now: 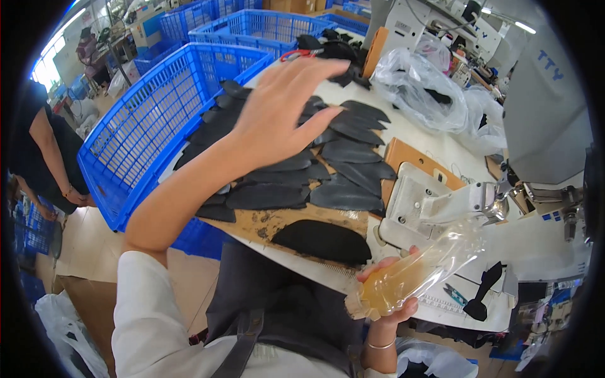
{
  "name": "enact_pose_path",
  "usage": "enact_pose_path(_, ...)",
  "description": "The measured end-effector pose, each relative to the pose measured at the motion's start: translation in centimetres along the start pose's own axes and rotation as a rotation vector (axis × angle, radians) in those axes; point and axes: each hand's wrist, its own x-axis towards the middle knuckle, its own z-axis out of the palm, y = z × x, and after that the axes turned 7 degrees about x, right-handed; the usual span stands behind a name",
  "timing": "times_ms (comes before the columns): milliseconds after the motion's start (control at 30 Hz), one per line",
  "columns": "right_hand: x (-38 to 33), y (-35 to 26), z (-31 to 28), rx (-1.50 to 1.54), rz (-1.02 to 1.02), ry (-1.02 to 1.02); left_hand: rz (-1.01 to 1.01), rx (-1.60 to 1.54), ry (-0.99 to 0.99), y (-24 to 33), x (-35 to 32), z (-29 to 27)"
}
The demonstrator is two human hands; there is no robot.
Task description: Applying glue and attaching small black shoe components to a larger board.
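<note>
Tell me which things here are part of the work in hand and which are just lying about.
In hand:
- clear plastic bottle of amber liquid, held in the right hand
- black leather pieces, under the open left hand

Lying about:
- blue crates
- clear plastic bags
- small snips
- sewing machine

White sleeve (148,302) on the left arm, rolled up to about the elbow, forearm bare below that. Dark apron (283,315) over the front with a grey strap (242,343). Thin silver bangle (381,344) on the right wrist.

sewing workshop | sewing machine (441,201) | blue crates (157,126) | cut black leather pieces (340,157) on worktable (416,135)
</note>
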Motion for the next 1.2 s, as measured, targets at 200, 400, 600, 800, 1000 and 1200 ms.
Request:
enact_pose_path(200,1.3,-0.6,4.4,-0.350,-0.176,-0.013,0.055,-0.243,-0.285,4.7,-13.0,-4.1)
enact_pose_path(400,5.2,2.5,8.5,-0.686,-0.322,-0.157,-0.090,-0.379,-0.131,5.3,-18.3,-1.9)
enact_pose_path(600,6.9,5.7,9.5,-1.133,-0.364,-0.448,-0.109,-0.383,0.008,5.4,-19.0,-1.6)
enact_pose_path(800,6.6,7.3,9.9,-1.139,-0.285,-0.527,-0.082,-0.358,0.038,5.1,-19.8,-1.7)
enact_pose_path(1000,6.0,7.5,10.4,-1.253,-0.336,-0.476,-0.051,-0.339,-0.002,4.8,-20.0,-1.6)
enact_pose_path(1200,6.0,6.8,9.6,-1.353,-0.463,-0.485,-0.014,-0.332,-0.027,4.8,-19.6,-1.4)
